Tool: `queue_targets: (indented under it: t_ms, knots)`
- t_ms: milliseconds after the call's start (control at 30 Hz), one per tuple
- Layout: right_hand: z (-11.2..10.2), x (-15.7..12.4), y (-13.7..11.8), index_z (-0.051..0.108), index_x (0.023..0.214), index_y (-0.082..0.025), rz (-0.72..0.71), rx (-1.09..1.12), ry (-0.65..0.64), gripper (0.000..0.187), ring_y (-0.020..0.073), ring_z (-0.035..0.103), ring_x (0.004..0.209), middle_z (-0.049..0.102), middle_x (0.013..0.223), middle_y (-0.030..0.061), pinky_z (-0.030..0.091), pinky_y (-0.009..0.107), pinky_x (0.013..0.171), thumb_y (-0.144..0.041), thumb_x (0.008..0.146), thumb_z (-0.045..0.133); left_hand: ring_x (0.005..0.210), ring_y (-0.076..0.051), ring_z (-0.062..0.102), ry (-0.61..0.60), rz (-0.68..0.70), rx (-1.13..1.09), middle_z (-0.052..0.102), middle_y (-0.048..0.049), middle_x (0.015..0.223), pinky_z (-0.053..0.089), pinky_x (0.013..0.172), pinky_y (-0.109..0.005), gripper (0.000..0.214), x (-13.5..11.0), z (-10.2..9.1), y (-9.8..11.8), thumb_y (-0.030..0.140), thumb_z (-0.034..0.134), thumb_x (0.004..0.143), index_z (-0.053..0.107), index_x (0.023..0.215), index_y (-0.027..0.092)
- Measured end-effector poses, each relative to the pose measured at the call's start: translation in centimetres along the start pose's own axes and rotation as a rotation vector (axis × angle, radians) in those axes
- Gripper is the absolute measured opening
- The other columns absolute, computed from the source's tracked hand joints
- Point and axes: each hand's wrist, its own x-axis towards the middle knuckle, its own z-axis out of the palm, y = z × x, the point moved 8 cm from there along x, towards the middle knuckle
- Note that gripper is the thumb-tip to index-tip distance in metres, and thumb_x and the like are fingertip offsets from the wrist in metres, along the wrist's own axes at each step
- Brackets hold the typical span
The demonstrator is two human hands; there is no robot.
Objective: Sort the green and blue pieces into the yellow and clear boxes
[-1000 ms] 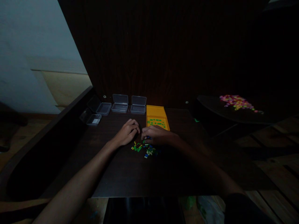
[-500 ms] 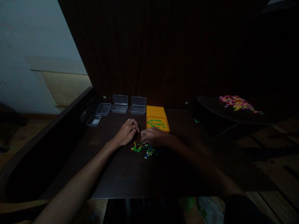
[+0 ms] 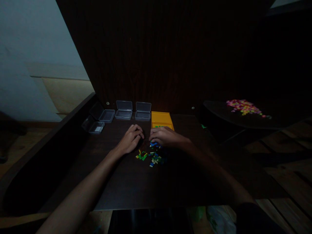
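Note:
My left hand [image 3: 131, 139] rests on the dark table with its fingers loosely bent and apart, nothing visible in them. Close to its right, my right hand [image 3: 164, 136] has its fingers drawn together at the near edge of the yellow box [image 3: 161, 117]. Whatever those fingers may hold is hidden. Some green bricks [image 3: 159, 126] show inside the open box, the rest covered by that hand. Blue bricks [image 3: 153, 144] lie just under the right fingertips. Nearer to me are a small group of green and yellow bricks [image 3: 142, 156] and a mixed pile of small bricks [image 3: 156, 158].
Several clear plastic boxes with raised lids, among them one clear box [image 3: 143, 115], stand along the back left. A heap of pink and yellow pieces [image 3: 246, 107] lies on a dark surface at the right. A raised side panel [image 3: 48, 146] borders the table's left.
My right hand has moved slightly up and right, off the bricks and over the yellow box's front, uncovering blue bricks. My left hand stays nearly in place, now a little farther from it.

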Motion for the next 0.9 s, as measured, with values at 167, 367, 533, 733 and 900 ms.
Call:
queue_targets:
  t_ms: [167, 367, 533, 733, 900]
  knots:
    - [-2.0, -1.2, 6.4, 0.073, 0.103, -0.017, 0.287, -0.083, 0.106, 0.021, 0.0177, 0.061, 0.093, 0.069, 0.106, 0.0075, 0.041, 0.025, 0.077, -0.017, 0.09, 0.056, 0.099, -0.021, 0.05, -0.003, -0.001, -0.001, 0.055, -0.0058, 0.098, 0.042, 0.093, -0.038, 0.027, 0.0, 0.2, -0.2, 0.01, 0.04, 0.083, 0.066, 0.079, 0.017]
    - [-0.5, -1.8, 10.0, 0.074, 0.102, -0.019, 0.431, -0.113, 0.063, 0.021, 0.0195, 0.063, 0.096, 0.07, 0.107, 0.0072, 0.043, 0.026, 0.076, -0.018, 0.088, 0.058, 0.101, -0.022, 0.05, -0.016, -0.009, 0.0, 0.055, -0.0064, 0.101, 0.042, 0.095, -0.04, 0.026, -0.1, 0.3, -0.2, 0.012, 0.04, 0.084, 0.066, 0.08, 0.017]
    - [0.1, -1.8, 9.8, 0.072, 0.107, -0.02, 0.482, -0.158, 0.007, 0.025, 0.0218, 0.062, 0.102, 0.069, 0.114, 0.0088, 0.045, 0.027, 0.078, -0.021, 0.09, 0.054, 0.101, -0.021, 0.05, -0.03, -0.009, 0.009, 0.055, -0.0066, 0.102, 0.042, 0.095, -0.04, 0.026, -0.1, 0.4, -0.1, 0.012, 0.041, 0.084, 0.066, 0.082, 0.018]
    - [0.0, -1.9, 10.1, 0.071, 0.11, -0.02, 0.475, -0.15, 0.005, 0.026, 0.0222, 0.063, 0.101, 0.07, 0.113, 0.0079, 0.045, 0.028, 0.077, -0.022, 0.09, 0.055, 0.1, -0.021, 0.05, -0.036, -0.007, 0.017, 0.055, -0.0063, 0.101, 0.043, 0.094, -0.04, 0.025, -0.1, 0.6, -0.4, 0.013, 0.042, 0.085, 0.066, 0.082, 0.018]
    - [-0.4, -2.1, 10.2, 0.071, 0.11, -0.021, 0.437, -0.132, 0.011, 0.026, 0.0204, 0.063, 0.096, 0.07, 0.108, 0.0071, 0.043, 0.026, 0.073, -0.018, 0.087, 0.058, 0.101, -0.022, 0.051, -0.036, -0.001, 0.027, 0.055, -0.0066, 0.102, 0.043, 0.095, -0.04, 0.026, -0.2, 0.8, -0.5, 0.013, 0.042, 0.086, 0.067, 0.083, 0.018]
